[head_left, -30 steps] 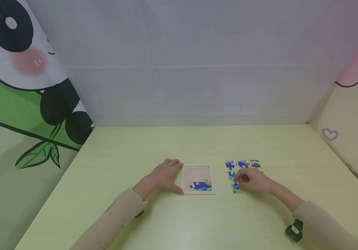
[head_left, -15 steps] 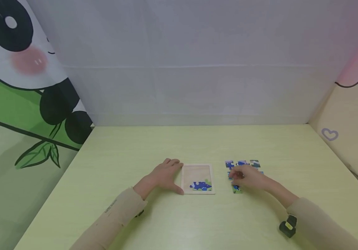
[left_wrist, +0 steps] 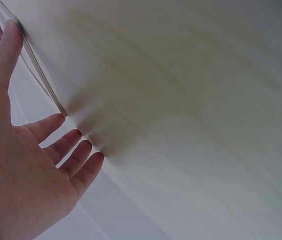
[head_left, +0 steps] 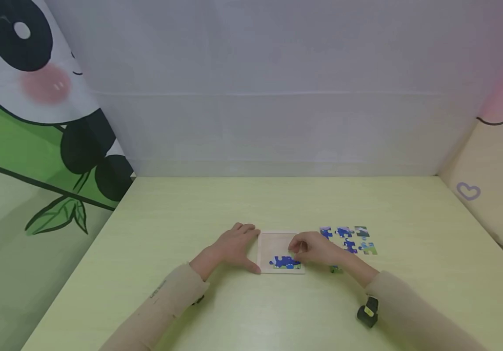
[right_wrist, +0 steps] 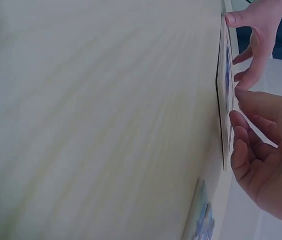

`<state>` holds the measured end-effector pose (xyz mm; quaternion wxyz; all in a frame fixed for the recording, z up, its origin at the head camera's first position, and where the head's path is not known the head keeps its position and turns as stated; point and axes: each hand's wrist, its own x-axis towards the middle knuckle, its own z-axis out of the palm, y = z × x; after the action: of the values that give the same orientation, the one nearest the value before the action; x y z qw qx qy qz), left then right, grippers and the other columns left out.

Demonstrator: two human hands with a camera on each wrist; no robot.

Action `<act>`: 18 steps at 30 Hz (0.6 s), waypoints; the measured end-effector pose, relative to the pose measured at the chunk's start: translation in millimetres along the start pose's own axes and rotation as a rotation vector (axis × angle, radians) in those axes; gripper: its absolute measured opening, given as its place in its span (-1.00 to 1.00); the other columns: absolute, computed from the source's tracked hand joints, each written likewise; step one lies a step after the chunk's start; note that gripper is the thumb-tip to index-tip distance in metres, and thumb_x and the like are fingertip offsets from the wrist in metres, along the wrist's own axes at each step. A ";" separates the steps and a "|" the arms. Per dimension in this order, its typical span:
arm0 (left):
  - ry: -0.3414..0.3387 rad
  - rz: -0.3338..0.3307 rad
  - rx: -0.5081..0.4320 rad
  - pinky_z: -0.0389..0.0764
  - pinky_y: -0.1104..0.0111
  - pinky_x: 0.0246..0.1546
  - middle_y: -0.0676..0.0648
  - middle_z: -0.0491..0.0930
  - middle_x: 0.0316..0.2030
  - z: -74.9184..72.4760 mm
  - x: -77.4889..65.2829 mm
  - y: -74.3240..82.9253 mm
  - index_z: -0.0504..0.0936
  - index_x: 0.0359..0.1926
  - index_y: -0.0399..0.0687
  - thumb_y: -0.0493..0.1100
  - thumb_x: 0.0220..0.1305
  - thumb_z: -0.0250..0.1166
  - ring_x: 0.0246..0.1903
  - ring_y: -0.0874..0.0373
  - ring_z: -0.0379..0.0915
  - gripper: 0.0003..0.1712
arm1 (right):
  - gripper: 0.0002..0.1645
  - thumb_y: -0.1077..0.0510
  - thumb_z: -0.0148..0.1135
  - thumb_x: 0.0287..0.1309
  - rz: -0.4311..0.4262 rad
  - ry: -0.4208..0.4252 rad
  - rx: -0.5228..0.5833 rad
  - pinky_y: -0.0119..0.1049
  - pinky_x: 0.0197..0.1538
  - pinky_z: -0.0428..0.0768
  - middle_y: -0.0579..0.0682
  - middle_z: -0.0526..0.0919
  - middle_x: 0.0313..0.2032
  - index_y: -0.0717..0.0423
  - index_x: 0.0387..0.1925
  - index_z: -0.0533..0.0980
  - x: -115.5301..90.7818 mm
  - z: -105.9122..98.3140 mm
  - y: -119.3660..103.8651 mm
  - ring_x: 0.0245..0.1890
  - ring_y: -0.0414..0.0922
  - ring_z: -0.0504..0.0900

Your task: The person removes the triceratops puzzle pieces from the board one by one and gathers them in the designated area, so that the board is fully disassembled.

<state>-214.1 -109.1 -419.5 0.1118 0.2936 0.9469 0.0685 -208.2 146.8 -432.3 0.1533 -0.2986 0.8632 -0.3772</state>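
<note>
A shallow square wooden puzzle frame (head_left: 281, 273) lies on the table. Blue and green puzzle pieces (head_left: 284, 263) fill part of its near side, picturing a blue figure. My left hand (head_left: 235, 246) steadies the frame from the left, fingers spread, thumb at the near corner and fingertips along the edge. Over the frame's right side is my right hand (head_left: 314, 247), thumb and forefinger pinching a small puzzle piece that the fingers mostly hide. In the right wrist view, those fingertips (right_wrist: 236, 116) are close to the frame's surface.
Several loose puzzle pieces (head_left: 350, 246) lie in rows right of the frame, one (head_left: 335, 269) partly behind the right forearm. A pale curtain (head_left: 277, 122) closes off the table's far edge. Printed cloth (head_left: 49, 146) hangs at the left.
My right hand has moved left from the loose pieces to the frame, bringing the pinched piece. The left hand stays at the frame's edge. The head view has shifted slightly.
</note>
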 end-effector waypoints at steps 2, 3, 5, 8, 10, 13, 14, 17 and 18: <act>0.004 0.003 0.003 0.32 0.16 0.14 -0.12 0.21 0.25 0.4 0.5 0.1 0.24 0.28 -0.13 0.42 -0.30 0.36 0.19 -0.04 0.10 0.16 | -0.82 0.27 0.28 0.01 0.010 -0.012 0.017 -0.42 -0.39 0.47 -0.11 0.56 -0.38 0.15 -0.27 0.55 3.5 3.5 -5.5 -0.45 -0.19 0.42; 0.006 0.004 0.002 0.32 0.16 0.13 -0.12 0.22 0.25 0.5 0.6 0.3 0.25 0.28 -0.13 0.42 -0.30 0.36 0.19 -0.04 0.10 0.16 | -0.82 0.27 0.28 0.01 0.014 -0.019 0.018 -0.42 -0.39 0.47 -0.11 0.56 -0.36 0.14 -0.27 0.55 5.0 5.1 -7.7 -0.44 -0.19 0.43; 0.008 0.006 0.004 0.32 0.16 0.13 -0.11 0.22 0.24 0.8 0.8 0.6 0.25 0.27 -0.13 0.42 -0.30 0.36 0.18 -0.03 0.10 0.16 | -0.80 0.27 0.29 0.00 0.018 -0.029 0.016 -0.42 -0.39 0.47 -0.10 0.57 -0.34 0.15 -0.26 0.56 7.0 7.9 -11.8 -0.44 -0.19 0.43; 0.009 0.010 0.003 0.32 0.17 0.13 -0.11 0.22 0.24 0.8 0.6 1.0 0.25 0.27 -0.13 0.41 -0.29 0.36 0.18 -0.03 0.10 0.15 | -0.78 0.29 0.30 -0.03 0.019 -0.042 0.006 -0.43 -0.39 0.48 -0.09 0.57 -0.34 0.16 -0.25 0.57 8.5 11.0 -15.6 -0.45 -0.20 0.43; 0.008 0.010 0.001 0.32 0.17 0.13 -0.11 0.22 0.24 1.0 0.5 1.0 0.24 0.28 -0.13 0.41 -0.29 0.36 0.18 -0.02 0.10 0.16 | -0.77 0.30 0.31 -0.04 0.010 -0.043 -0.005 -0.43 -0.40 0.47 -0.09 0.57 -0.36 0.17 -0.25 0.57 9.4 12.6 -16.3 -0.46 -0.21 0.43; 0.010 0.007 0.000 0.32 0.17 0.13 -0.12 0.22 0.25 1.0 0.5 1.0 0.24 0.28 -0.14 0.41 -0.29 0.36 0.18 -0.03 0.10 0.16 | -0.75 0.33 0.32 -0.07 0.000 -0.044 -0.018 -0.45 -0.40 0.48 -0.09 0.57 -0.38 0.21 -0.25 0.58 10.3 13.9 -17.0 -0.46 -0.24 0.43; 0.010 0.006 0.000 0.32 0.16 0.13 -0.12 0.21 0.25 0.9 0.5 1.0 0.24 0.28 -0.14 0.41 -0.29 0.37 0.18 -0.03 0.10 0.16 | -0.75 0.33 0.32 -0.08 -0.004 -0.044 -0.021 -0.45 -0.40 0.48 -0.09 0.57 -0.39 0.22 -0.25 0.58 10.6 14.2 -17.1 -0.46 -0.24 0.42; 0.012 0.005 0.000 0.33 0.16 0.13 -0.12 0.21 0.24 0.9 0.5 0.8 0.24 0.28 -0.14 0.40 -0.29 0.37 0.18 -0.03 0.10 0.16 | -0.76 0.35 0.32 -0.08 -0.003 -0.043 -0.029 -0.46 -0.40 0.47 -0.09 0.56 -0.41 0.23 -0.26 0.58 11.2 14.7 -17.7 -0.46 -0.24 0.42; 0.012 0.005 0.001 0.33 0.16 0.12 -0.12 0.21 0.24 1.1 0.6 0.7 0.24 0.28 -0.14 0.40 -0.29 0.37 0.18 -0.03 0.11 0.16 | -0.77 0.35 0.32 -0.08 -0.001 -0.043 -0.030 -0.46 -0.41 0.46 -0.09 0.56 -0.41 0.22 -0.27 0.59 11.3 14.9 -18.0 -0.46 -0.23 0.41</act>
<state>-214.0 -108.0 -420.5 0.1057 0.2957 0.9468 0.0702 -202.5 121.7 -429.4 0.1674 -0.3093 0.8651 -0.3577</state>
